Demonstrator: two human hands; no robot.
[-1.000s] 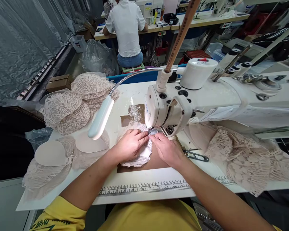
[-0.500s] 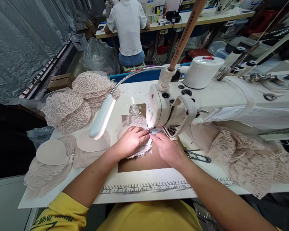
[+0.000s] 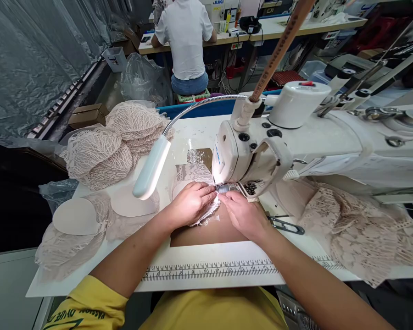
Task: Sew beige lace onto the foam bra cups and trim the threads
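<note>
A pale pink lace cup piece (image 3: 194,173) lies under the head of the white sewing machine (image 3: 234,151), partly covered by my hands. My left hand (image 3: 194,201) presses over it with bent fingers close together, the fingertips right beside the presser foot (image 3: 222,188). On the other side of the foot, my right hand (image 3: 244,214) has thumb and forefinger pinched at the edge of the piece. The needle and the exact stitch line are too small to make out. Beneath both hands is a brown sheet (image 3: 199,236) on the white table.
Stacked lace cups (image 3: 92,156) and smooth foam cups on lace (image 3: 75,217) lie left. A lamp (image 3: 152,167) on a bent neck hangs above the table. Thread snips (image 3: 287,225) and crumpled lace (image 3: 361,229) are right. A ruler strip (image 3: 213,270) runs along the front. Someone sits ahead.
The view has shifted slightly, so the machine appears farther right. Both hands stay at the presser foot on the lace piece, with hardly any movement of the fingers.
</note>
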